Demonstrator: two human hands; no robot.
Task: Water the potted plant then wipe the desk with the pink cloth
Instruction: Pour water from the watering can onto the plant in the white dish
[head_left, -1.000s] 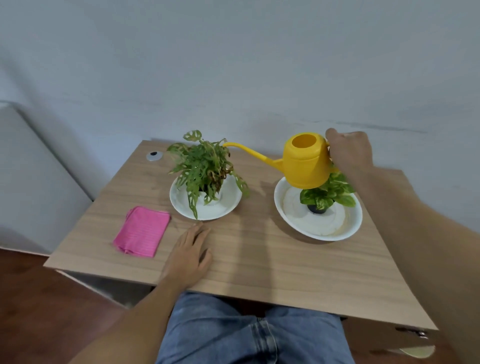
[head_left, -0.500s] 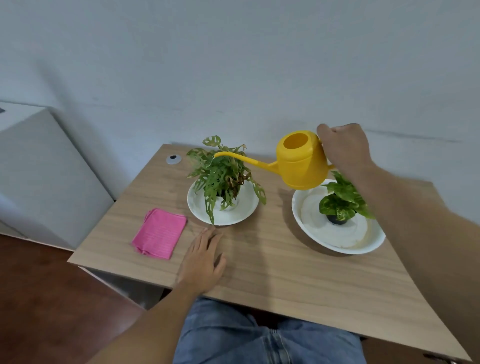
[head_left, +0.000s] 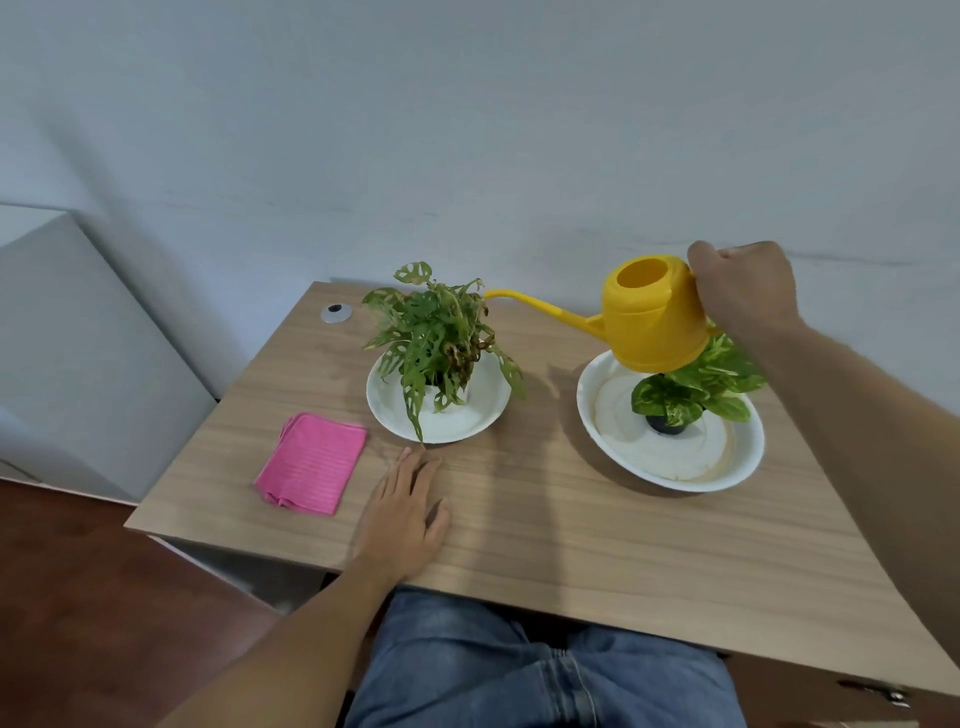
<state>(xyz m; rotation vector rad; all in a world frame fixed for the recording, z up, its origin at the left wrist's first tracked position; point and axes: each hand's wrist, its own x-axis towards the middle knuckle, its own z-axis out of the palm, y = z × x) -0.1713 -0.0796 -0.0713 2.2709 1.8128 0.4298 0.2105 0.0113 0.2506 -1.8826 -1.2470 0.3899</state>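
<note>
My right hand (head_left: 743, 283) grips the handle of a yellow watering can (head_left: 652, 319), held in the air above the right plant. Its long spout reaches left, the tip just at the upper right leaves of the holey-leaved potted plant (head_left: 439, 338), which stands on a white plate (head_left: 483, 410). A folded pink cloth (head_left: 310, 462) lies flat on the wooden desk (head_left: 571, 530) at the left. My left hand (head_left: 405, 512) rests palm down on the desk, just right of the cloth and in front of that plate.
A second plant with broad green-yellow leaves (head_left: 701, 382) sits in a dark pot on a larger white plate (head_left: 670, 467) at the right, partly under the can. A round cable grommet (head_left: 336, 313) is at the desk's back left. A grey cabinet (head_left: 78, 364) stands left.
The can's spout has stayed near the left plant's top while my head shifted, moving the whole scene in view. My left hand stays flat on the desk.
</note>
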